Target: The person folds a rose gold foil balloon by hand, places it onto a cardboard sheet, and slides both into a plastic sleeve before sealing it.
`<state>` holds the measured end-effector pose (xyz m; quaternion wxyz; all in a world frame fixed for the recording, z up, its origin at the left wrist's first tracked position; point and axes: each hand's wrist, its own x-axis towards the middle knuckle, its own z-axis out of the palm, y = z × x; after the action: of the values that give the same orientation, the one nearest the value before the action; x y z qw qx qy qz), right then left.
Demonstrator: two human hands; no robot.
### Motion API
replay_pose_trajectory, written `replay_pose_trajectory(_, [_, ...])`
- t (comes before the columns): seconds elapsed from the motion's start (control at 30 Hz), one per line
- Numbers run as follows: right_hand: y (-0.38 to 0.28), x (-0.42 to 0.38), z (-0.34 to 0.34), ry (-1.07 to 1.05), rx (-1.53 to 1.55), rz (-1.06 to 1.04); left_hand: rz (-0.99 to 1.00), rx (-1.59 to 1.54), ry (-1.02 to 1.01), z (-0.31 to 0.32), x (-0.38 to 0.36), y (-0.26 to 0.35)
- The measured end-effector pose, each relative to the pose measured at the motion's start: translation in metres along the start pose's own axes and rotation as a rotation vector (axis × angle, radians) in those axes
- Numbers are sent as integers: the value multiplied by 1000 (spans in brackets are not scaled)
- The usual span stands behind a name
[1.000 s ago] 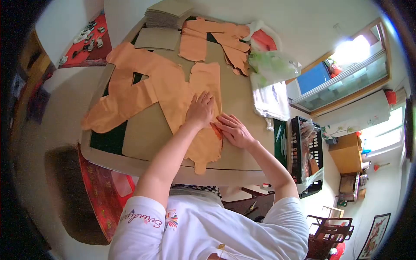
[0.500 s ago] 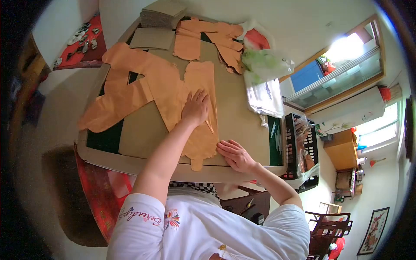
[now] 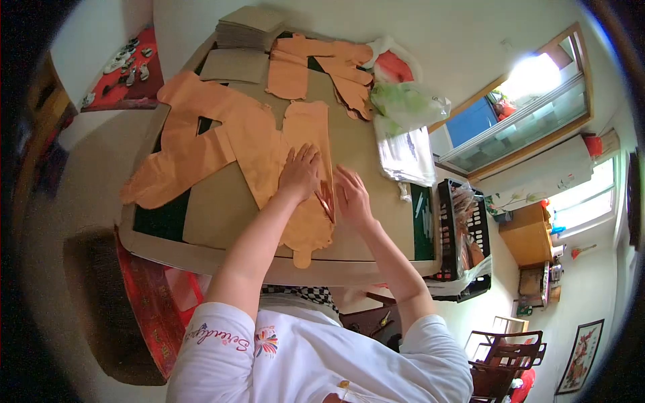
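In the head view, the orange foil-like piece [image 3: 306,218] lies flat on a brown board [image 3: 215,218] on the table [image 3: 151,245], directly before the person, its narrow tab pointing toward the near edge. The left hand [image 3: 300,176] rests palm down on the upper middle of the piece, fingers extended and pinching nothing. The right hand [image 3: 353,195] is at its right edge, fingers loosely straight and slightly bent, with nothing visible in its grip; whether the fingertips touch the edge I cannot tell. Between the hands runs a darker, shiny crease where the material folds. A larger orange piece [image 3: 195,107] lies just to the left, and more orange sheets [image 3: 289,67] lie at the far side, near a stack of grey-brown boards [image 3: 250,27]. A clear plastic packet [image 3: 406,154] and a black crate [image 3: 445,228] are to the right. The piece looks thin, very light and limp, probably slippery on its shiny side and easily creased or torn, so it would be best held at the outer edge or near tab with light finger pressure, while a flat palm steadies the middle.
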<state>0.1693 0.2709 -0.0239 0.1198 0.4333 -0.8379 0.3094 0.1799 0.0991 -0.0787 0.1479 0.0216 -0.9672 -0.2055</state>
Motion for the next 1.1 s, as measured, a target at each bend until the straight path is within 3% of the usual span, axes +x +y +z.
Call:
replay_pose_trajectory(0.1, [34,26,34,0,-102,48,3,41,-131,-11,2,2])
replay_pose_trajectory(0.2, [41,34,52,-54,-132,42,9,21,-84,-2,3,-1])
replay_pose_trajectory(0.4, [42,35,56,-53,-139,18,8,-219,181,1,5,-3])
replay_pose_trajectory(0.5, [46,32,59,-64,-154,29,-21,-139,372,-19,-17,-9])
replay_pose_trajectory(0.7, [39,33,55,-41,-187,27,-154,22,265,-34,-73,-15])
replay_pose_trajectory(0.9, [41,34,58,1,-172,-6,-64,-17,295,-20,-88,-7])
replay_pose_trajectory(1.1, [43,33,57,-45,-151,5,-60,-70,192,-24,-90,-5])
